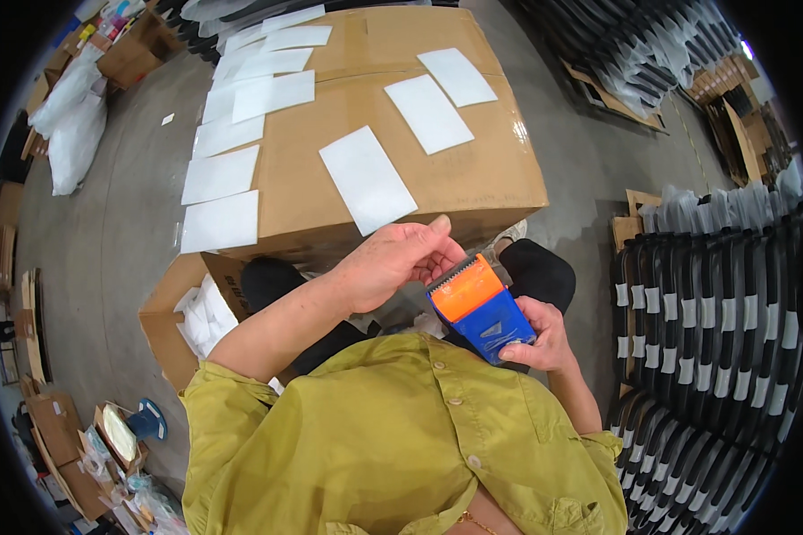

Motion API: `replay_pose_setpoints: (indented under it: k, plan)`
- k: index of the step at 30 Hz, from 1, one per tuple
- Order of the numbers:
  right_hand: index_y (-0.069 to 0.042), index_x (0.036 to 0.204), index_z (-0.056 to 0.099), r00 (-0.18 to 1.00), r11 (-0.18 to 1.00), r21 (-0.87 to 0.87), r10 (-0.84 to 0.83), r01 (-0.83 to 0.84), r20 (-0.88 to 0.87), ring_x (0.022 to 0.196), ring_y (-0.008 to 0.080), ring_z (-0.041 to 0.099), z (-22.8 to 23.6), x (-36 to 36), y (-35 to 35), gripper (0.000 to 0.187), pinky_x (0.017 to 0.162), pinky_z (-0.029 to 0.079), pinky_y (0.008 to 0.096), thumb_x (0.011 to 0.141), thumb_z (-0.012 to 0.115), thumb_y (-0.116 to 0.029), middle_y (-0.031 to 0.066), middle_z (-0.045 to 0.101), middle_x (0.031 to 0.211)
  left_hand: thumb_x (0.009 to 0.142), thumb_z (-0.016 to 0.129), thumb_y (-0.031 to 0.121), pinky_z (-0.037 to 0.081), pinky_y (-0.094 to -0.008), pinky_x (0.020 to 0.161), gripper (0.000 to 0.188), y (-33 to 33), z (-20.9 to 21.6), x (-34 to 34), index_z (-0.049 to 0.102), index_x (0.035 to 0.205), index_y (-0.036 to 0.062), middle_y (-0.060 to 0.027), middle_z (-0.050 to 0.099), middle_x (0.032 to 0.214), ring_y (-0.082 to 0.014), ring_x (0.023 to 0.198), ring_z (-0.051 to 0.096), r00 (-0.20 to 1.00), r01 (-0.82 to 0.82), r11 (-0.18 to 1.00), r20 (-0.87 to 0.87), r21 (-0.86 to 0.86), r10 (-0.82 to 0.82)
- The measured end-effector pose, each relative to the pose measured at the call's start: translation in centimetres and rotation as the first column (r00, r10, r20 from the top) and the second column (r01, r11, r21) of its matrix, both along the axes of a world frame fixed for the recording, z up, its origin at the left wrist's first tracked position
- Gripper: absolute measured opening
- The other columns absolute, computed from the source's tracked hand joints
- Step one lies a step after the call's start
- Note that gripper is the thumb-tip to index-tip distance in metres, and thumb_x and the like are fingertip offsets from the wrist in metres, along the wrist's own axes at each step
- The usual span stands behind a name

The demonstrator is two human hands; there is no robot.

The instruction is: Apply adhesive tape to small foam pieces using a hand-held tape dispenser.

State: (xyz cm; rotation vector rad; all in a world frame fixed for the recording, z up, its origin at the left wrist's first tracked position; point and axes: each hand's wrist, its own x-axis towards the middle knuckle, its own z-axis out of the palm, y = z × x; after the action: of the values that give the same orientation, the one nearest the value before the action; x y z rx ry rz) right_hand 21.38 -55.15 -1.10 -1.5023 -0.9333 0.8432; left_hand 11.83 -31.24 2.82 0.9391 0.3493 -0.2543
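Landmark: a large brown cardboard box with a flat, taped top [287,165], set in front of a person in a yellow-green buttoned shirt [375,428].

Right hand [547,337]: closed around the blue body of a blue-and-orange handheld tape dispenser with a toothed edge [482,310]. The dispenser was held in the air just off the near side of the box, toothed edge tilted up toward it.

Left hand [390,260]: raised by the box's near edge, fingers partly curled close to the toothed edge. Could not tell whether they pinched anything or touched the dispenser.

On the box top: an overlapping row of thin white rectangular sheets [220,220] ran along the left edge; three separate white rectangular sheets [368,180] lay right of the row, the nearest reaching the near edge.

Around the box: an open brown carton holding white pieces [162,308] stood at its near left corner; stacked black curved frames with white bands [709,312] stood to its right; a translucent plastic bag [73,134] lay to its left, well apart.
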Motion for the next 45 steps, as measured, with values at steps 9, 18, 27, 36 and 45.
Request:
replay_pose_setpoints:
  k: [9,18,27,36,45]
  plan:
    - [0.002,0.093,0.057,0.995,0.997,-0.039,0.06,-0.063,-0.074,0.063,0.0069,0.05,0.8,-0.7,1.8,0.044,0.056,0.04,0.0214,0.065,0.076,-0.026,0.0036,0.059,0.075,0.084,0.058,0.029,0.041,-0.0205,0.064,0.023,1.5,-1.3,-1.2,0.06,0.085,0.0059,0.0027,0.055,0.074,-0.0053,0.069,0.048,0.997,-0.056,0.996,-0.048,0.063,0.06]
    - [0.002,0.091,0.056,0.997,0.974,-0.228,-0.027,0.01,-0.069,0.068,0.0074,0.049,2.6,-2.3,4.8,0.042,0.062,0.041,0.0233,0.069,0.072,-0.031,0.0036,0.057,0.077,0.084,0.057,0.017,0.043,-0.02,0.055,0.018,4.0,-2.7,-0.6,0.063,0.083,0.0009,0.0003,0.059,0.066,-0.0054,0.059,0.051,0.976,-0.189,0.653,0.212,0.734,0.044]
    - [0.003,0.092,0.056,0.967,0.952,-0.307,-0.081,0.003,-0.243,0.073,0.0086,0.053,2.9,-4.0,4.8,0.043,0.065,0.044,0.024,0.072,0.071,-0.032,0.0048,0.059,0.081,0.081,0.06,0.02,0.045,-0.0233,0.06,0.019,10.7,-1.8,1.1,0.065,0.085,0.0022,-0.0051,0.063,0.075,-0.0102,0.067,0.056,0.946,-0.316,0.112,0.304,0.942,0.11]
    - [0.004,0.091,0.056,0.919,0.946,-0.324,-0.137,0.011,-0.369,0.071,0.0087,0.054,2.1,-1.8,7.4,0.044,0.066,0.045,0.0233,0.071,0.071,-0.033,0.006,0.06,0.08,0.078,0.061,0.024,0.046,-0.0326,0.07,0.027,12.4,-8.2,3.5,0.062,0.103,0.0127,-0.0073,0.061,0.101,-0.0238,0.087,0.059,0.876,-0.405,-0.685,0.472,0.605,-0.101]
    - [0.004,0.093,0.057,0.898,0.937,-0.348,-0.14,-0.016,-0.417,0.071,0.0089,0.055,0.3,-0.7,5.6,0.045,0.065,0.046,0.0233,0.071,0.072,-0.033,0.0062,0.06,0.081,0.092,0.041,0.034,0.047,-0.0257,0.066,0.038,4.9,-6.0,-5.0,0.057,0.097,-0.0005,-0.0095,0.062,0.084,-0.0162,0.074,0.059,0.846,-0.429,0.641,0.034,0.636,0.532]
